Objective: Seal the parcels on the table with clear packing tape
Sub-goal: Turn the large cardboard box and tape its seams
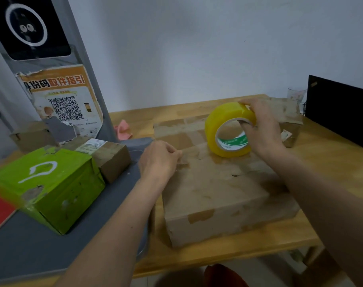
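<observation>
A large flat brown parcel (218, 183) lies on the wooden table (325, 162), its top patched with old tape. A yellow-tinted roll of clear packing tape (224, 129) stands on edge on the parcel's top. My right hand (261, 129) grips the roll, thumb on the outer face and fingers through the core. My left hand (160, 160) pinches the free tape end at the parcel's left edge. A strip of tape stretches between the two hands across the box top.
A green box (52, 187) and a small brown box (112, 158) sit on a grey platform (52, 249) at left. Another brown parcel (290, 121) lies behind the roll. A black laptop (342, 112), a glass (296, 95) and a pink cloth (122, 130) stand further back.
</observation>
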The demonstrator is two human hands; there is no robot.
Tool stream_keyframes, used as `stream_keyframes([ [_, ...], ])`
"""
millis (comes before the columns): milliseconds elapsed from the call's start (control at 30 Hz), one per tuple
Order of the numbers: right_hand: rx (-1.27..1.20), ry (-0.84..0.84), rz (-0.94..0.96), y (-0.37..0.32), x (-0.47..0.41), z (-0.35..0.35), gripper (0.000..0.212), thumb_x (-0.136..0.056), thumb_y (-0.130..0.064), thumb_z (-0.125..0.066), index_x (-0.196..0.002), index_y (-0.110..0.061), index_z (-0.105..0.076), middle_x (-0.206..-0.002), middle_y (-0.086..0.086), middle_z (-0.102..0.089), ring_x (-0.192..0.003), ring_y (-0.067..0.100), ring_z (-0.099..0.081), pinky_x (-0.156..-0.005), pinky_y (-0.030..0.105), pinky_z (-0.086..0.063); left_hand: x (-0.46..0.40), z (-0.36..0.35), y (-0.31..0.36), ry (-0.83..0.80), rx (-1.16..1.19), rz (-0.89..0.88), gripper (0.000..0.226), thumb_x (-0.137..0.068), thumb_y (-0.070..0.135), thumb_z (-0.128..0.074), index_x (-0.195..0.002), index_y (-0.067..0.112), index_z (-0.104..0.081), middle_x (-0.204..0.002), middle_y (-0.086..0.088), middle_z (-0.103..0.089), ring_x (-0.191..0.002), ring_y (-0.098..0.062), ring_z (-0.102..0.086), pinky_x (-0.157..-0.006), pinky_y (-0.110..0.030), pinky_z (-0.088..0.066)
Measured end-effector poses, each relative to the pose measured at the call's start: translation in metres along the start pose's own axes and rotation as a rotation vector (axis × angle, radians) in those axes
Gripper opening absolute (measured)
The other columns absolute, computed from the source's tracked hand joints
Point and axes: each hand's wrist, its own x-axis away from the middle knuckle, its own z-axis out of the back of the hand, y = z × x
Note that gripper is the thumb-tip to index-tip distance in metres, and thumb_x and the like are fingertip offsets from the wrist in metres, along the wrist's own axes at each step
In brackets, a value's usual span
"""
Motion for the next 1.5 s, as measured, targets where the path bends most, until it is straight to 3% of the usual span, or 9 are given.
stream_keyframes([
  [400, 0.123, -0.028, 0.128, -0.003, 0.003, 0.002, 0.05, -0.09, -0.005, -0.06, -0.136, -0.02, -0.05, -0.123, 0.013, -0.048, -0.114, 0.03, -0.045, -0.077, 0.032, -0.032, 0.01, -0.014, -0.001, 0.087, -0.271, -0.061, 0.03, -0.098, 0.04, -0.058, -0.107, 0.015, -0.072, -0.112, -0.007, -0.062, -0.104, -0.028, -0.061, -0.088, -0.043, -0.049],
  [500, 0.115, -0.029, 0.123, -0.002, 0.003, 0.002, 0.05, -0.09, -0.005, -0.06, -0.137, -0.02, -0.049, -0.123, 0.013, -0.048, -0.114, 0.029, -0.045, -0.078, 0.035, -0.035, 0.006, -0.002, -0.008, 0.129, -0.182, 0.083, 0.102, -0.081, 0.05, -0.076, -0.154, 0.008, -0.019, -0.149, -0.017, -0.034, -0.137, -0.035, -0.036, -0.106, -0.048, -0.038],
  [567, 0.116, -0.026, 0.118, -0.002, 0.003, 0.001, 0.049, -0.091, -0.006, -0.06, -0.137, -0.02, -0.049, -0.123, 0.013, -0.048, -0.114, 0.029, -0.045, -0.078, 0.035, -0.035, 0.004, 0.007, -0.011, 0.161, -0.251, 0.034, 0.104, -0.08, 0.045, -0.079, -0.153, 0.006, -0.016, -0.151, -0.018, -0.032, -0.138, -0.035, -0.033, -0.112, -0.047, -0.034],
  [633, 0.123, -0.021, 0.116, -0.003, 0.002, 0.0, 0.048, -0.092, -0.008, -0.059, -0.137, -0.021, -0.049, -0.122, 0.012, -0.049, -0.114, 0.029, -0.045, -0.078, 0.034, -0.033, 0.007, 0.006, -0.008, 0.143, -0.326, -0.168, 0.069, -0.091, 0.034, -0.069, -0.145, 0.007, -0.036, -0.148, -0.012, -0.039, -0.137, -0.029, -0.036, -0.112, -0.041, -0.033],
  [767, 0.135, -0.016, 0.107, -0.003, 0.001, 0.0, 0.05, -0.091, -0.008, -0.059, -0.137, -0.023, -0.049, -0.12, 0.012, -0.05, -0.113, 0.029, -0.045, -0.076, 0.033, -0.033, 0.024, -0.014, 0.01, -0.266, -0.312, -0.469, 0.07, -0.101, 0.047, -0.044, -0.157, 0.013, -0.022, -0.166, -0.002, -0.012, -0.153, -0.016, -0.006, -0.124, -0.035, -0.01],
  [867, 0.147, -0.022, 0.116, -0.002, 0.002, 0.001, 0.05, -0.091, -0.008, -0.059, -0.138, -0.022, -0.048, -0.121, 0.012, -0.049, -0.112, 0.029, -0.045, -0.076, 0.033, -0.032, 0.029, -0.025, 0.016, -0.455, -0.499, -0.407, 0.086, -0.097, 0.065, -0.026, -0.159, 0.011, -0.001, -0.167, -0.003, 0.006, -0.153, -0.016, 0.007, -0.123, -0.032, 0.001],
  [1100, 0.163, -0.016, 0.125, 0.0, 0.002, 0.001, 0.051, -0.091, -0.009, -0.059, -0.139, -0.022, -0.047, -0.121, 0.013, -0.05, -0.111, 0.03, -0.047, -0.076, 0.033, -0.032, 0.028, -0.028, 0.02, -0.431, -0.665, -0.172, 0.112, -0.082, 0.085, -0.01, -0.156, 0.002, 0.008, -0.164, -0.016, 0.015, -0.152, -0.029, 0.013, -0.125, -0.041, 0.003],
  [1333, 0.121, -0.047, 0.187, -0.007, 0.004, -0.006, 0.056, -0.088, 0.0, -0.053, -0.14, -0.021, -0.047, -0.124, 0.013, -0.048, -0.113, 0.029, -0.046, -0.078, 0.032, -0.034, 0.022, -0.04, 0.028, -0.526, -0.536, -0.407, 0.104, -0.085, 0.082, -0.02, -0.159, 0.014, 0.007, -0.166, -0.003, 0.012, -0.152, -0.017, 0.013, -0.125, -0.038, 0.002],
  [1500, 0.02, -0.095, 0.13, 0.002, 0.007, -0.002, 0.054, -0.095, -0.007, -0.054, -0.144, -0.027, -0.042, -0.131, 0.009, -0.046, -0.119, 0.027, -0.047, -0.089, 0.035, -0.038, 0.028, -0.033, 0.018, -0.444, -0.597, -0.277, 0.111, -0.082, 0.086, -0.018, -0.158, 0.009, 0.007, -0.165, -0.008, 0.014, -0.153, -0.021, 0.012, -0.125, -0.039, 0.002],
])
